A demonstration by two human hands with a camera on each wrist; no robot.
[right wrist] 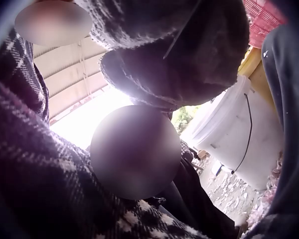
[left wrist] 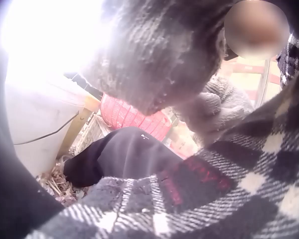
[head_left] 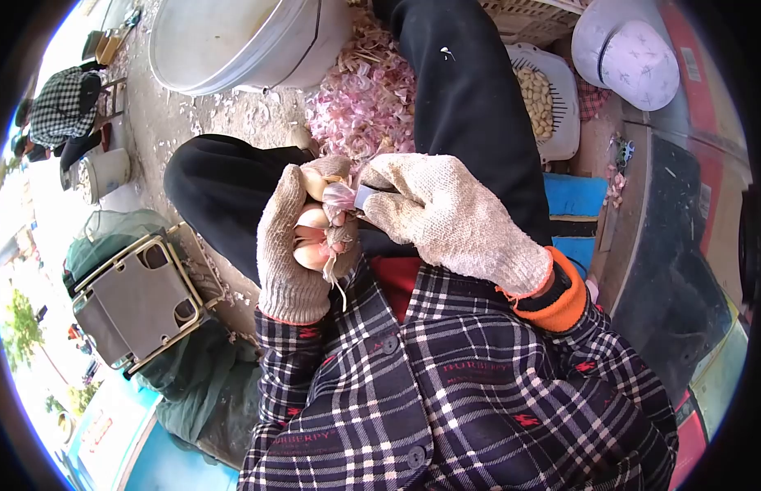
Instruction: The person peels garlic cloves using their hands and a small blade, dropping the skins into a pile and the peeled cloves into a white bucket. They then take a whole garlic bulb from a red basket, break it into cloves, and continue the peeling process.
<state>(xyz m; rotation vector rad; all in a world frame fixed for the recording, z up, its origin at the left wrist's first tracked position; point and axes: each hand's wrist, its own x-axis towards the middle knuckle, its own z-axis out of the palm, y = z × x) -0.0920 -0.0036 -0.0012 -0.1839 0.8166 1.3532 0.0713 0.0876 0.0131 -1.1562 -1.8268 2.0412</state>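
Head view: the left hand (head_left: 284, 237) cradles garlic cloves (head_left: 312, 256) in curled fingers, and the right hand (head_left: 454, 213) pinches a small blade (head_left: 364, 196) right by them! Past the knees, a white basket (head_left: 566, 149) holds peeled cloves (head_left: 537, 102). Pink skins (head_left: 364, 110) heap beside a big white bucket (head_left: 335, 41), its contents hard to tell. Far left, a pail (head_left: 114, 168) carries something pale, too small to name.

Pinkish garlic cloves (head_left: 313, 255) lie in the left hand (head_left: 280, 250) beside a blade (head_left: 363, 197).
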